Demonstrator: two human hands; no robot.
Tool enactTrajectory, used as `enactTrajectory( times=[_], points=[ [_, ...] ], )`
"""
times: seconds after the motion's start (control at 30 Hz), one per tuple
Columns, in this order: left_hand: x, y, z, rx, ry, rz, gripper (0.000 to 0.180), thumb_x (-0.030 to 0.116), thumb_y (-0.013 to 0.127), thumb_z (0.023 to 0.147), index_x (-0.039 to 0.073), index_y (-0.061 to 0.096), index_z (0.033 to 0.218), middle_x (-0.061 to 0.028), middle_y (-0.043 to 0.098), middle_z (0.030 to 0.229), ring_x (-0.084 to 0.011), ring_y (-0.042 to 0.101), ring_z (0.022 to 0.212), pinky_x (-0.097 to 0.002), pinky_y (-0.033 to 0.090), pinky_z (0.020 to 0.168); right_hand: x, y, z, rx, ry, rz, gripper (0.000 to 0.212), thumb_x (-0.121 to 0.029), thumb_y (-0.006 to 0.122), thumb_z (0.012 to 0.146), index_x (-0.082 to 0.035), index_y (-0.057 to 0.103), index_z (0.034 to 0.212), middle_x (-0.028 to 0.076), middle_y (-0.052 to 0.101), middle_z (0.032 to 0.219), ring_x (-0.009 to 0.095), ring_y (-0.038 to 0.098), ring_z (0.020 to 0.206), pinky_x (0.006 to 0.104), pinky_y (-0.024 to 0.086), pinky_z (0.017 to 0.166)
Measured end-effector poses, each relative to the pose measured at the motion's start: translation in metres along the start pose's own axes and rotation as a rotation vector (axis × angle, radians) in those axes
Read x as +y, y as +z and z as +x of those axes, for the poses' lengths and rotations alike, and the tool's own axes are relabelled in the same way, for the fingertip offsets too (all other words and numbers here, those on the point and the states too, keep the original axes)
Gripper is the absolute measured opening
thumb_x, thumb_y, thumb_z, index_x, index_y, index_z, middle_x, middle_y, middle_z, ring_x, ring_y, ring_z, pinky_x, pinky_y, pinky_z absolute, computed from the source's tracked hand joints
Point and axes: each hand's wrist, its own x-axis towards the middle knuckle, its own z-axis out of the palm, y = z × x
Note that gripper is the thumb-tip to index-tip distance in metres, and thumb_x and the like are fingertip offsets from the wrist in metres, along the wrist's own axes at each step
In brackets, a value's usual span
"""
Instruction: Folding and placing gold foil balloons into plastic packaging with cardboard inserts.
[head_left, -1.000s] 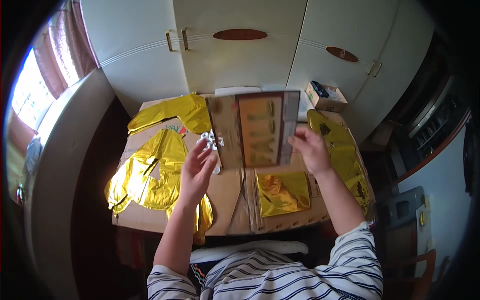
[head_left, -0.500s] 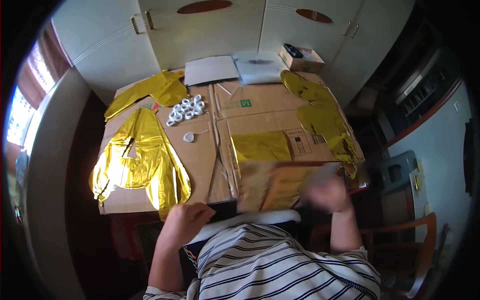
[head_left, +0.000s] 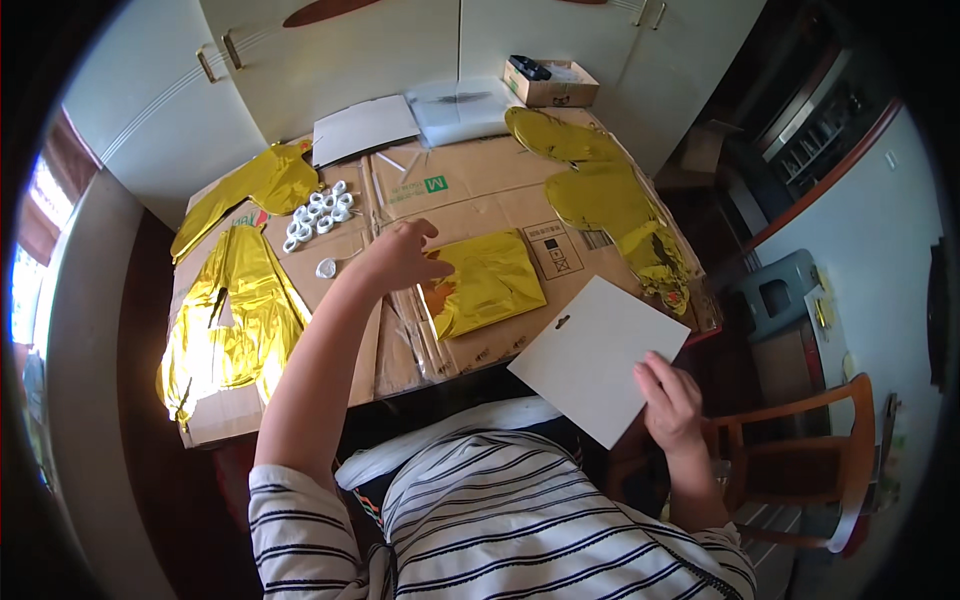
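Observation:
My right hand (head_left: 672,408) pinches the corner of a plain white card (head_left: 600,355) with a small hanging hole, holding it near the table's front edge. A folded gold foil balloon (head_left: 492,285) lies flat on the cardboard in the middle. Above its left edge is my left hand (head_left: 402,258), with thumb and fingers apart and nothing held; whether it touches the foil I cannot tell. More gold foil balloons lie around: a large one (head_left: 230,325) at the near left, another (head_left: 250,190) behind it, and several overlapping (head_left: 610,205) along the right side.
Flattened cardboard (head_left: 470,200) covers the table. Several small white ribbon rolls (head_left: 318,215) cluster at the left, with one loose roll (head_left: 326,268) nearer. At the back are white sheets (head_left: 365,130), clear plastic bags (head_left: 460,112) and a small box (head_left: 550,82). A wooden chair (head_left: 855,440) stands right.
My left hand has reached forward from the table's front edge to the folded foil. The card in my right hand has turned from its printed side to its white side. My view has shifted.

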Motion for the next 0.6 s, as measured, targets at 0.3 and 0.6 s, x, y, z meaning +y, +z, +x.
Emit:
enactTrajectory(
  times=[0.3,0.6],
  points=[
    [0.007,-0.006,0.048,-0.574,-0.19,0.235,0.061,0.034,0.089,0.065,-0.003,0.068,0.109,-0.0145,0.071,0.092,-0.0223,0.07,0.08,-0.0338,0.058,0.065,-0.002,0.019,0.002,-0.063,-0.01,0.033,0.031,0.001,0.064,0.081,-0.001,0.069,0.112,0.016,0.064,0.114,0.028,0.066,0.084,0.0389,0.053,0.071],
    [-0.028,-0.003,0.041,-0.579,-0.365,-0.482,0.026,0.007,0.075,0.087,0.0,0.063,0.109,-0.0055,0.066,0.088,-0.0119,0.064,0.071,-0.023,0.055,0.057,-0.006,0.027,0.008,-0.141,-0.056,0.024,0.029,-0.005,0.063,0.083,-0.002,0.068,0.111,0.01,0.063,0.104,0.024,0.06,0.077,0.037,0.049,0.066]
  ],
)
